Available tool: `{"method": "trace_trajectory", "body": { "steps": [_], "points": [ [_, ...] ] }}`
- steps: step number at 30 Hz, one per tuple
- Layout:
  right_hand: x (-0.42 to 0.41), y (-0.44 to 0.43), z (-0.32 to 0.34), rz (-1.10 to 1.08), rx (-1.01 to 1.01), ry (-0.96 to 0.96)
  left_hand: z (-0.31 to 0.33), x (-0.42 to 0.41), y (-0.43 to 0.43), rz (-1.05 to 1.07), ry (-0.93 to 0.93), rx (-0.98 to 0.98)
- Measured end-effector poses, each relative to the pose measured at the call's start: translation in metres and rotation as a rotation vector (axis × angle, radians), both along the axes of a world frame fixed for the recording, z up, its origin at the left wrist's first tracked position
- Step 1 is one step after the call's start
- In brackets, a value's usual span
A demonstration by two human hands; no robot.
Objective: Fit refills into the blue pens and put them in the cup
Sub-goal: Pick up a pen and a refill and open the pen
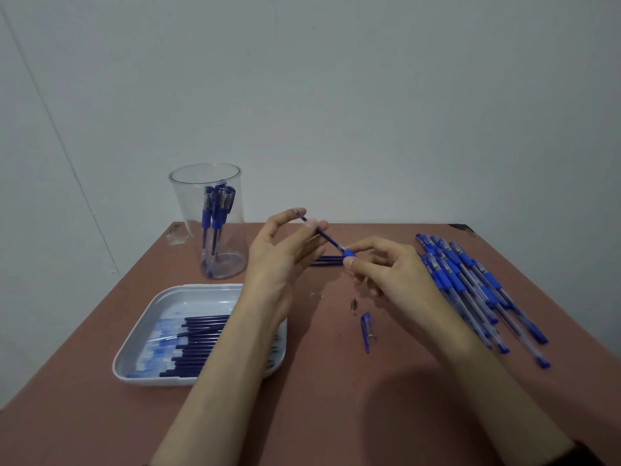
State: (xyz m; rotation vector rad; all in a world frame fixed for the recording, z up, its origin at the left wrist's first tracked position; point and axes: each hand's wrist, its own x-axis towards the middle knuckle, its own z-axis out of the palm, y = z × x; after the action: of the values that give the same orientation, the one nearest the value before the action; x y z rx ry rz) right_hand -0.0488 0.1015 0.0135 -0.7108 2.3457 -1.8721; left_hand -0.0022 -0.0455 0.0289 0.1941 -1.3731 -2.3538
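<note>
— Grey wall [369,95] behind, reddish worktop [336,381] below. What am I holding from out here?

— I have the left hand [279,257] pinching a dark blue refill [324,236] near its upper end, the other fingers loosely spread. The right hand [386,270] pinches the blue grip [349,254] of a pen barrel. The refill's lower end sits in the grip; the rest of the barrel is hidden in my palm.

— What could spoil it?

— The refill is thin. If I push it off-line with the barrel, I judge it could bow or jam. The small metal tip [353,304] and the blue cap [367,331] lie loose just below my right hand, so a careless wrist could knock them away.

— And the cup?

— The clear cup [183,223] stands well to the left with a few finished pens [218,213] leaning inside. It is tall, so a clumsy drop could tip it. My left forearm hangs over the white tray [134,341] of refills [198,344]; dipping could scatter them. The unfilled pens [470,290] wait on the right.
</note>
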Motion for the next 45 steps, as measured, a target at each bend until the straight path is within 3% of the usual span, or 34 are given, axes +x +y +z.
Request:
{"method": "trace_trajectory", "body": {
  "steps": [7, 13, 16, 20, 25, 32, 45],
  "points": [
    [0.0, 0.002, 0.001, 0.025, -0.029, -0.013, 0.003, 0.001, 0.003, 0.059, 0.032, -0.048],
    [-0.002, 0.001, 0.0, -0.014, -0.015, -0.034, 0.051, 0.001, -0.018, 0.337, 0.349, -0.143],
    [-0.003, 0.001, -0.002, -0.06, -0.029, -0.033, 0.081, -0.017, -0.033, 0.404, 0.396, -0.588],
    [-0.007, 0.001, -0.003, -0.141, -0.063, -0.043, 0.069, -0.056, -0.033, 0.225, 0.119, -1.293],
    [-0.009, 0.002, -0.003, -0.201, -0.082, -0.03, 0.012, -0.088, -0.04, -0.011, -0.198, -1.631],
    [-0.009, 0.0, -0.007, -0.186, -0.032, -0.004, -0.013, -0.106, -0.041, -0.176, -0.305, -1.692],
    [-0.006, 0.002, -0.006, -0.194, 0.004, 0.04, -0.011, -0.095, -0.038, -0.179, -0.283, -1.647]
  ]
}}
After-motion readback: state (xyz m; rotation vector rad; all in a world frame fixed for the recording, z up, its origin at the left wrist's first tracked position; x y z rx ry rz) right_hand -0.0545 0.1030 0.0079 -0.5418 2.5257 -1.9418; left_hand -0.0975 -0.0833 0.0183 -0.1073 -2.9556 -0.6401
